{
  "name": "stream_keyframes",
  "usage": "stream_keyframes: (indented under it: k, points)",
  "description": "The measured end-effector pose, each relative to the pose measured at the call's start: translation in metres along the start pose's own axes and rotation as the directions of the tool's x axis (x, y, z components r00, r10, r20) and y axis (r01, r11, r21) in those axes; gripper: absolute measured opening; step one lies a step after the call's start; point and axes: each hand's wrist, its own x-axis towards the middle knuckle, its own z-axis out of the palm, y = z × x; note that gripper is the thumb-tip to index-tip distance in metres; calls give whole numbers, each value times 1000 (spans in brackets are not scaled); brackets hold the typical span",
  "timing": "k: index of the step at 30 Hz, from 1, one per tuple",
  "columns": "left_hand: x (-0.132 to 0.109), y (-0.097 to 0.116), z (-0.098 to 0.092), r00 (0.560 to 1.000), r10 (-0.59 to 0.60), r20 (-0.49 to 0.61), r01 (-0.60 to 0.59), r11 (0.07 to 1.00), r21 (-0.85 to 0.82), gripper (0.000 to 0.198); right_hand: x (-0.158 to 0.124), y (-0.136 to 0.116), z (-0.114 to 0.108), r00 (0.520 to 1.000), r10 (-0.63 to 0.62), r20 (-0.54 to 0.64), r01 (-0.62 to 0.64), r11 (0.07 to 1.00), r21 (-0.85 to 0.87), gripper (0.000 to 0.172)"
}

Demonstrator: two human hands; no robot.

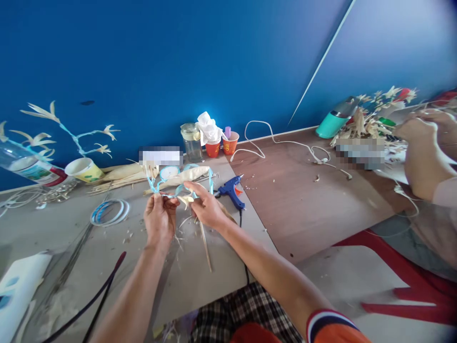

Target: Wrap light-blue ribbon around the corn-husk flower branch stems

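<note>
My left hand (pixel 159 216) and my right hand (pixel 207 205) are both pinched on a thin stem wrapped in light blue tape (pixel 176 191), held just above the grey board (pixel 117 238). The blue strand loops up past my fingers towards a pale dried husk piece (pixel 187 175) lying behind. A small cream husk petal (pixel 185 200) sits between my two hands. A long thin straw stick (pixel 206 247) lies on the board below my right hand.
A blue glue gun (pixel 232 188) lies right of my hands, its black cord running down. A blue-white tape coil (pixel 109 212), a yellow cup (pixel 84 169), a jar (pixel 191 140) and orange cups (pixel 221 143) stand behind. Another person's hands (pixel 424 152) work at far right near husk flowers.
</note>
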Motion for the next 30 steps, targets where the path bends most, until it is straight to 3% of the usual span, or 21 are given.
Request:
stream_keyframes:
  k: [2,6,9,14,18,21,24,30]
  points:
    - [-1,0,2,1000,-19,-7,19,999,-29,18,2,3,-1,994,103,43,-109,978,180,68]
    - [-2,2,4,998,-67,-17,65,995,-76,17,7,2,-8,991,95,97,-127,909,398,66]
    - [-4,3,5,994,-108,-9,107,989,-103,15,6,0,-6,981,131,143,-180,892,414,50]
    - [-4,2,6,996,-85,12,86,991,-107,15,7,1,3,971,234,47,-231,872,432,24]
    - [-2,3,6,998,-59,-21,57,995,-83,16,6,0,6,942,336,0,-298,835,463,26]
    - [-1,3,5,999,-4,-37,3,1000,-22,19,4,1,7,923,379,62,-362,804,471,33]
    - [0,3,1,993,116,-9,-114,989,90,20,1,1,5,904,376,203,-427,764,483,36]
    - [2,3,-6,932,358,48,-352,869,347,20,-4,-11,0,840,321,438,-541,556,631,26]
